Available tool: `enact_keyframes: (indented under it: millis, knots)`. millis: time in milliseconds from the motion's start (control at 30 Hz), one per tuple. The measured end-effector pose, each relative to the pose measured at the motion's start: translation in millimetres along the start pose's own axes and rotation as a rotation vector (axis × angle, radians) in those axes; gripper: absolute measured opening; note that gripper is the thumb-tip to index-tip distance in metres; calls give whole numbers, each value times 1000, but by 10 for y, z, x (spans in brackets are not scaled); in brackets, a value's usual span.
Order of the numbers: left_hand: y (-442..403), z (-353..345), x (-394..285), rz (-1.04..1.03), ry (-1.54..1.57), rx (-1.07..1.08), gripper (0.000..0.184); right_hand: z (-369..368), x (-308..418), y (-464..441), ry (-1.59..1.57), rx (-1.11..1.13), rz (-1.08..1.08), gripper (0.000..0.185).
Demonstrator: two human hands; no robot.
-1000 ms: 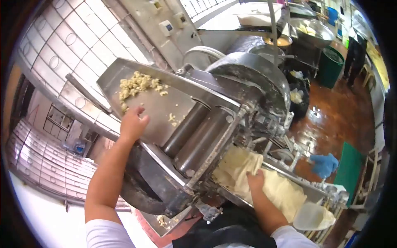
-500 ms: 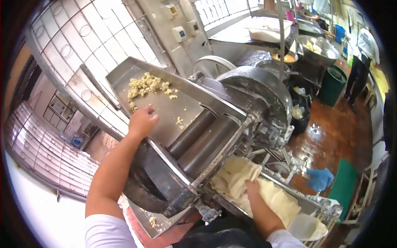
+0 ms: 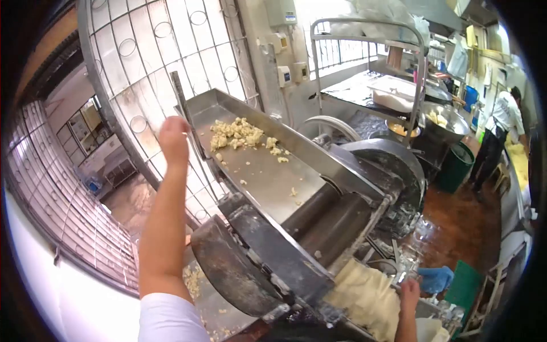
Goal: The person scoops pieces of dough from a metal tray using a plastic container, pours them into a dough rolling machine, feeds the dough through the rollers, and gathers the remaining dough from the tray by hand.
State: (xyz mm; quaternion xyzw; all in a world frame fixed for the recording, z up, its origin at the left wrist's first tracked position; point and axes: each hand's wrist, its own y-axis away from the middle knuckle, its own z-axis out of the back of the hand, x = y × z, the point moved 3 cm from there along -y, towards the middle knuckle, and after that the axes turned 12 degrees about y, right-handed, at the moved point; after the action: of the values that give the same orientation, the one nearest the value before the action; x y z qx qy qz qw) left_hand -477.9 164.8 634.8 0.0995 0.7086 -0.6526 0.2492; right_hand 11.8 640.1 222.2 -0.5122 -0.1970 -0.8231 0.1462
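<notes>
My left hand is raised at the left side of the metal hopper, close to an upright metal bar. It is blurred, so its grip does not show. Crumbly pale dough lies in the upper part of the hopper, which slopes down to dark steel rollers. Below the rollers, a pale dough sheet rests in folds. My right hand is at the right edge of that sheet, with its fingers too indistinct to read.
A lower metal tray with crumbs sits left of the machine's rounded housing. A large wheel cover stands to the right. Beyond are a rack, a green bin and another person. A blue cloth hangs at lower right.
My left hand has moved up and away from the hopper floor to its outer side. My right hand has left the dough fold and shifted right. The view has swung, showing more of the room.
</notes>
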Motion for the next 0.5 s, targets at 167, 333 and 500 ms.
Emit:
enact_keyframes:
  millis: [167,333,500]
  knots:
    - [-612,266,1233,319,-150,100,36,-403,1870,1008,-152,-185,362,21]
    - [-880,-320,2360,392,-124,436,45,-1122,3247,2137,195,79,950,40]
    - [-995,-919,3663,587,-751,852,64,-1483,3477,2221,613,137,808,53]
